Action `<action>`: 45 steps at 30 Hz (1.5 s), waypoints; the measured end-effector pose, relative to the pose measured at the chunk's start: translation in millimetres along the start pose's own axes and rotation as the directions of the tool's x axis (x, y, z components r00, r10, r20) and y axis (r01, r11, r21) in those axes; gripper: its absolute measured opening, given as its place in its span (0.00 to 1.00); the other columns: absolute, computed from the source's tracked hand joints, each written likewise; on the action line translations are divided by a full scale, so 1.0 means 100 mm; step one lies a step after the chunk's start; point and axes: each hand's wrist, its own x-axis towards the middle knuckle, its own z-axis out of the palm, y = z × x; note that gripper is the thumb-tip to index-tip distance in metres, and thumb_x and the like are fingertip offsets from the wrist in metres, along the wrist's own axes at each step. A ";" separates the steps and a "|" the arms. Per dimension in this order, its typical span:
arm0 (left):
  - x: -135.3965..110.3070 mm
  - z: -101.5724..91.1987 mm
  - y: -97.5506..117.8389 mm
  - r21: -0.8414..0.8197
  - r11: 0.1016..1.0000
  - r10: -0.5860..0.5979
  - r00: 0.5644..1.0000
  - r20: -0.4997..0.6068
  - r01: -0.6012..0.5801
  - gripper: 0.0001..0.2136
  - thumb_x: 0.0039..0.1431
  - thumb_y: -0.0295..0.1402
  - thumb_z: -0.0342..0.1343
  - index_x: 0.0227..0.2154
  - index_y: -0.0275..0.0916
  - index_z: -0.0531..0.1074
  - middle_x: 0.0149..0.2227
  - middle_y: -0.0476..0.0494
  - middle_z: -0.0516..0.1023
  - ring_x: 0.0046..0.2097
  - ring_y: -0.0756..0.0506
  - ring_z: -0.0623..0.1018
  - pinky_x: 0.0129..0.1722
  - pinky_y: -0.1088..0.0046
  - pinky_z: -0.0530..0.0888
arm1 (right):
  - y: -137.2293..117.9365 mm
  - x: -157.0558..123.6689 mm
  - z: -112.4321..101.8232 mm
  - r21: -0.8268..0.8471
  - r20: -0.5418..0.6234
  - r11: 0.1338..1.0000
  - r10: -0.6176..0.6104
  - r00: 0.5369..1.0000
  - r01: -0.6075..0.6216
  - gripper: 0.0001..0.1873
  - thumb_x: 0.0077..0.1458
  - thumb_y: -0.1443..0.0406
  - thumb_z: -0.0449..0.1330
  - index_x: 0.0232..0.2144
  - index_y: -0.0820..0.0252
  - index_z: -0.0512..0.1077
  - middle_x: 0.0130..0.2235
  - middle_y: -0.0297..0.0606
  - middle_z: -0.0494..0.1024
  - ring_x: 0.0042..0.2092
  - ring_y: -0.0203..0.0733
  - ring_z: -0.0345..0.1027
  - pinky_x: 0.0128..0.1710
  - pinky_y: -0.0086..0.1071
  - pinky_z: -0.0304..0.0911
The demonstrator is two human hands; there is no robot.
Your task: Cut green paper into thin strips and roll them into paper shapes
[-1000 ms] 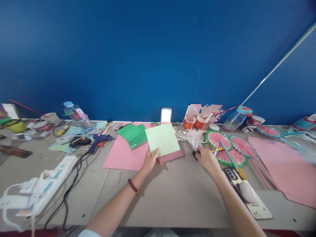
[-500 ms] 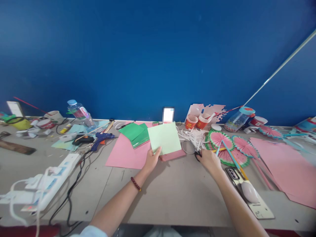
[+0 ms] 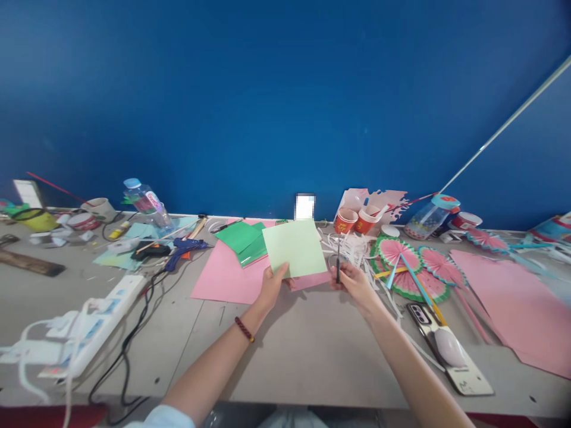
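Between the thumb and fingers of my left hand [image 3: 273, 286] is a sheet of light green paper [image 3: 295, 248], tilted up above the table. My right hand [image 3: 354, 288] is closed around the dark handles of a pair of scissors [image 3: 338, 264], whose blades point away from me, just right of the green paper's edge. The scissors do not touch the paper as far as I can see. Under and behind the green sheet lie pink paper [image 3: 229, 279] and darker green sheets [image 3: 243, 241].
Right of my hands are white paper strips [image 3: 354, 246], pink-and-green paper fans [image 3: 398, 257], red paper cups [image 3: 346, 221] and a phone [image 3: 422, 315] with a mouse [image 3: 449, 348]. Leftward are a blue glue gun [image 3: 182, 251], a power strip [image 3: 104, 324] and a bottle [image 3: 147, 202].
My right hand has lifted the scissors and brought them left, closer to the green paper. A white strip now trails beside my right forearm. The green paper has shifted slightly left.
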 end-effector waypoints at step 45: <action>-0.10 0.03 -0.13 0.338 0.938 -0.128 0.982 0.140 0.074 0.21 0.55 0.50 0.53 0.21 0.38 0.76 0.23 0.42 0.79 0.28 0.44 0.77 0.40 0.67 0.73 | 0.41 -0.08 0.27 0.201 0.172 0.977 0.033 0.984 -0.067 0.21 0.38 0.56 0.72 0.29 0.58 0.66 0.26 0.28 0.72 0.24 0.32 0.64 0.26 0.27 0.61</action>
